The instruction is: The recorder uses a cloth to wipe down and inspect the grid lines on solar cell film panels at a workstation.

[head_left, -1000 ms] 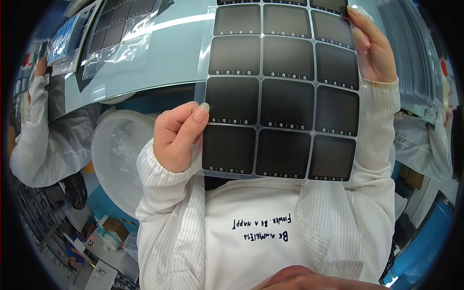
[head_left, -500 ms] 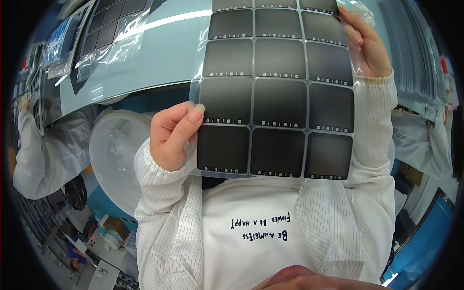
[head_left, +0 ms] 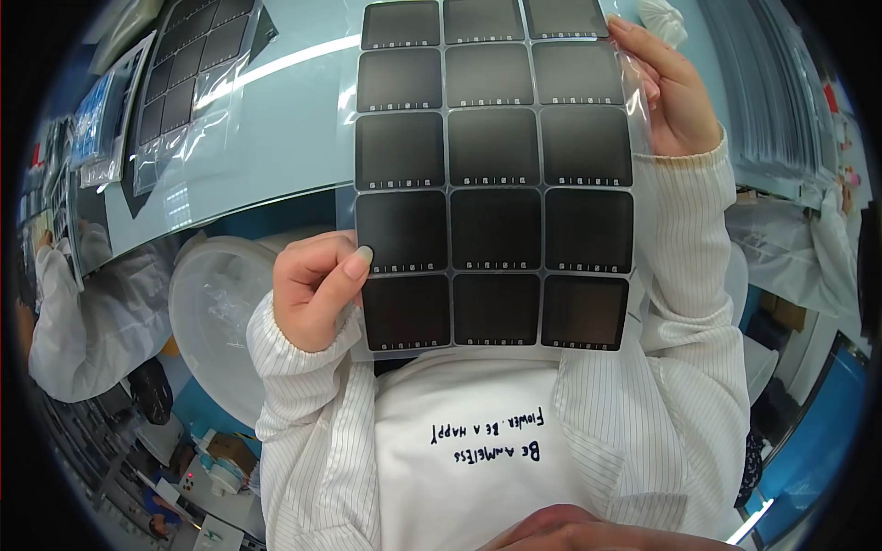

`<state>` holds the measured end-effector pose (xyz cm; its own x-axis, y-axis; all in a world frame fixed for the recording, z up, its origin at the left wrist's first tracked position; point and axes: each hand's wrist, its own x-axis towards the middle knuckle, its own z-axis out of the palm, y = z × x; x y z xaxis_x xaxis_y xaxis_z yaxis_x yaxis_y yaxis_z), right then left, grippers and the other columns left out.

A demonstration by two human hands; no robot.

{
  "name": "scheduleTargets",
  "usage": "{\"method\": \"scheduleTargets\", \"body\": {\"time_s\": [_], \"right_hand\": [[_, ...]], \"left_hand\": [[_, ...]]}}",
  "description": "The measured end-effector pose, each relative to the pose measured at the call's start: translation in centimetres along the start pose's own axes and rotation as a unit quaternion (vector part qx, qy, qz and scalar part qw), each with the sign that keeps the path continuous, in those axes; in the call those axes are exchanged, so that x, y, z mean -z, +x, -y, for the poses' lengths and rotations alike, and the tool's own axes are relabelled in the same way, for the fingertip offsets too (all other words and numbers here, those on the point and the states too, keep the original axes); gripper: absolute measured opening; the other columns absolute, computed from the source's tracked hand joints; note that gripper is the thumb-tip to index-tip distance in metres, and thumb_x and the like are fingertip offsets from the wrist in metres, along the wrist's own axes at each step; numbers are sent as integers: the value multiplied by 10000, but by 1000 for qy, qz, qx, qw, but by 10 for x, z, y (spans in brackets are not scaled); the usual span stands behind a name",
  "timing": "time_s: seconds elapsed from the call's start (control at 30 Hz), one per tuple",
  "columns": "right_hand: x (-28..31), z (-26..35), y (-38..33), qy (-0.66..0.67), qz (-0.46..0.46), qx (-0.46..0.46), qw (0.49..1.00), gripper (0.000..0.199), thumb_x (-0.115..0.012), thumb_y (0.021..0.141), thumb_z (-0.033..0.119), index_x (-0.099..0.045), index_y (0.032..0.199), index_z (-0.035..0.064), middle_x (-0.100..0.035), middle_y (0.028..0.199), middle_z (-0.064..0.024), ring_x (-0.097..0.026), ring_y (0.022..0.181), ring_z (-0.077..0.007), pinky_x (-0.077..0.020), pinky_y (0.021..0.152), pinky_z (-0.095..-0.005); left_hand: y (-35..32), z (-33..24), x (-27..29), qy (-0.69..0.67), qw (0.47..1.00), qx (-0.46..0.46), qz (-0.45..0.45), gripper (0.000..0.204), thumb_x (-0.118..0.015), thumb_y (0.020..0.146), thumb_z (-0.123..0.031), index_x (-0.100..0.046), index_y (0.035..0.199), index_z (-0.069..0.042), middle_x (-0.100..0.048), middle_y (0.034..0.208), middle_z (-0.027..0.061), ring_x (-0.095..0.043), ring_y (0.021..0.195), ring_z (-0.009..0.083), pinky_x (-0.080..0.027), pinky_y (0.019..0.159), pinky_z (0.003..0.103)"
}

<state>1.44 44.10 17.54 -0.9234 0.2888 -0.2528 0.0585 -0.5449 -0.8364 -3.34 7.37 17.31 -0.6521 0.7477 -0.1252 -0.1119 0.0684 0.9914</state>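
Observation:
Raised in front of my chest is a clear-edged sheet of dark rectangular panels (head_left: 494, 147), laid out in three columns and several rows. Each panel is glossy black to grey with a row of small pale marks along its lower edge. My left hand (head_left: 317, 285) pinches the sheet's left edge near the bottom, thumb on the front and fingers behind. At the upper right edge, my right hand (head_left: 669, 87) grips the sheet between thumb and fingers. A clear film margin shows around the panels.
Another dark panel sheet in clear plastic (head_left: 193, 69) lies on the glass-topped table (head_left: 276, 147), at left. A tall stack of clear sheets (head_left: 767, 92) stands at right, near crumpled white material (head_left: 663, 20). A round white tub (head_left: 220, 312) is below the table edge. Another person's white sleeve (head_left: 83, 321) shows far left.
The sheet has shifted left and slightly down, and it now hangs straighter. Both hands have moved left with it and keep their hold.

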Motion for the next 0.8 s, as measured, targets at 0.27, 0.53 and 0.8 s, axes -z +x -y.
{"method": "scheduleTargets", "body": {"time_s": [0.27,0.53,0.8], "right_hand": [[-3,1,-7,35,50,-4,998,190,-536,936,72,-613,1059,-51,-672,837,-63,-398,432,-6,-353,424,-119],[-25,7,-35,-71,-66,85,992,211,-605,898,92,-640,1042,-58,-660,846,-101,-441,444,-35,-299,414,-152],[-28,8,-39,-88,-62,105,989,217,-626,897,125,-647,1026,-48,-649,849,-86,-443,465,-36,-305,431,-162]], "left_hand": [[-2,3,6,16,999,-9,27,298,-587,867,-102,-518,595,-1,-479,563,29,-384,512,100,-290,487,255],[-4,8,7,12,997,-47,65,238,-633,803,-67,-537,595,0,-496,576,58,-427,507,150,-302,492,277],[-2,7,6,36,996,-42,69,239,-624,813,-63,-539,602,11,-498,572,62,-425,503,147,-309,487,279]]}}
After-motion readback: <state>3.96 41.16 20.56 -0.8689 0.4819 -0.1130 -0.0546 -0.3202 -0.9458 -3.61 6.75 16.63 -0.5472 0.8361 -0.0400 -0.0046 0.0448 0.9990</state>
